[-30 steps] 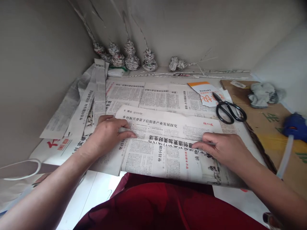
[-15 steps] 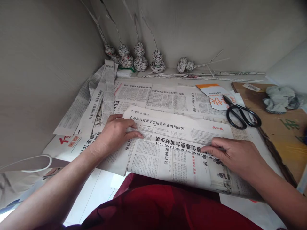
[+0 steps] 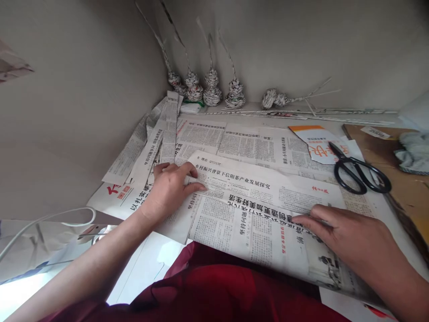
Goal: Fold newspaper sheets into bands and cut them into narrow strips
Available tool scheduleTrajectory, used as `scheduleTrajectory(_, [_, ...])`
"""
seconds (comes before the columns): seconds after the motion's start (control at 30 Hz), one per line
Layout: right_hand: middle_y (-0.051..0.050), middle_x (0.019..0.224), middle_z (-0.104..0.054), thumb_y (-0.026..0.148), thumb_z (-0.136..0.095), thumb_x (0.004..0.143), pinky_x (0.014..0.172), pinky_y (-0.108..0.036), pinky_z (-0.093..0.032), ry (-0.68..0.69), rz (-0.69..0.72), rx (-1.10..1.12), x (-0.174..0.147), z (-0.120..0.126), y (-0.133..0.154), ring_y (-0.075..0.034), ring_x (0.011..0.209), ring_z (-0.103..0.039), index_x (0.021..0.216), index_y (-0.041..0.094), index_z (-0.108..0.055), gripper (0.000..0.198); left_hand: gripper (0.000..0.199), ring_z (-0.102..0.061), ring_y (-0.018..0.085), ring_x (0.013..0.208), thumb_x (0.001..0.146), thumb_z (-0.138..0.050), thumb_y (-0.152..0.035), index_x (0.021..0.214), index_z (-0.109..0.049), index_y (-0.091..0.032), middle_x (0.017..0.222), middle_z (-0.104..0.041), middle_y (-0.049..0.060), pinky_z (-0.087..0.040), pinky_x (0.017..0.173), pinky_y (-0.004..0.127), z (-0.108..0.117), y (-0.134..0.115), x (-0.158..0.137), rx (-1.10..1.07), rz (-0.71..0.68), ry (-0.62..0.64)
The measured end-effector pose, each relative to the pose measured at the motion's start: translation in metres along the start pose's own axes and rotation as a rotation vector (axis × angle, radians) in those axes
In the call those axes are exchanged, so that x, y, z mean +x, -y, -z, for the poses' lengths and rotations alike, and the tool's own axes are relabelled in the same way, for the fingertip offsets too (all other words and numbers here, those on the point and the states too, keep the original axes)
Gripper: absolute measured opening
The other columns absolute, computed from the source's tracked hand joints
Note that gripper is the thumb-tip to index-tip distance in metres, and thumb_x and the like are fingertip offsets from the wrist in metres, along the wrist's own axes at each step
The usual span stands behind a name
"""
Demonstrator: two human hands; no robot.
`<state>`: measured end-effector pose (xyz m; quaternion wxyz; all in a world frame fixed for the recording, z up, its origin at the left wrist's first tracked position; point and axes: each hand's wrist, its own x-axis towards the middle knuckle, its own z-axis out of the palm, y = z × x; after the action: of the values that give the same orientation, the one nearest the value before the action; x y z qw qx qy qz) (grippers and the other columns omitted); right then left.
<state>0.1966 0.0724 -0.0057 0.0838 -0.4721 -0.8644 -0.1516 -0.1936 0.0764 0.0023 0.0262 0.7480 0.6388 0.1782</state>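
Note:
A folded newspaper sheet (image 3: 254, 228) with printed columns lies along the table's near edge, over other newspaper. My left hand (image 3: 170, 185) grips its left end, thumb lying along the paper and fingers curled. Farther right, my right hand (image 3: 351, 235) pinches the same sheet near its right end, the fingers partly hidden behind the thumb. Beyond the right hand, black-handled scissors (image 3: 360, 172) rest on a torn white and orange piece of paper (image 3: 321, 150). Cut newspaper strips (image 3: 167, 129) are heaped beyond my left hand.
Several woven paper gourds (image 3: 212, 89) stand along the back wall; another gourd (image 3: 275, 99) lies on its side. Thin rolled paper sticks (image 3: 301, 115) lie before them. Cardboard (image 3: 398, 179) with a crumpled grey cloth (image 3: 415, 152) is at the right. A white cable (image 3: 47, 219) hangs at left.
The camera view has turned a little, so everything sits farther right and slightly lower. Both hands stay on the folded newspaper sheet, nearly in the same places on it.

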Motion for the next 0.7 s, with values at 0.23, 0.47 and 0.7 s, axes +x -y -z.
scheduleTrajectory(0.23, [0.002,0.048,-0.054,0.069,-0.028,0.099,0.045,-0.030,-0.030,0.009,-0.034,0.039,-0.006,-0.005,-0.005,-0.020,0.043,-0.058,0.061,0.025,-0.050,0.062,0.053,-0.061,0.032,0.097,0.083,-0.067,-0.065,0.118,-0.059,-0.025,0.082,-0.066,0.005,-0.032,0.102,0.059,-0.002,0.006,-0.007,0.039,0.135,-0.071])
scheduleTrajectory(0.47, [0.001,0.049,-0.056,0.068,-0.036,0.095,0.045,-0.032,-0.032,0.072,-0.069,0.111,-0.009,-0.011,-0.010,-0.021,0.041,-0.057,0.061,0.027,-0.050,0.055,0.056,-0.056,0.031,0.095,0.086,-0.067,-0.058,0.129,-0.056,-0.024,0.082,-0.066,0.005,-0.034,0.094,0.056,-0.003,0.005,-0.013,0.009,0.194,-0.120])
scheduleTrajectory(0.7, [0.001,0.048,-0.056,0.070,-0.041,0.093,0.042,-0.033,-0.031,0.100,-0.048,0.102,-0.016,-0.021,-0.018,-0.021,0.039,-0.055,0.064,0.029,-0.055,0.052,0.049,-0.055,0.032,0.096,0.092,-0.062,-0.052,0.131,-0.053,-0.024,0.085,-0.067,0.005,-0.034,0.092,0.054,-0.004,0.004,-0.017,0.010,0.240,-0.138])
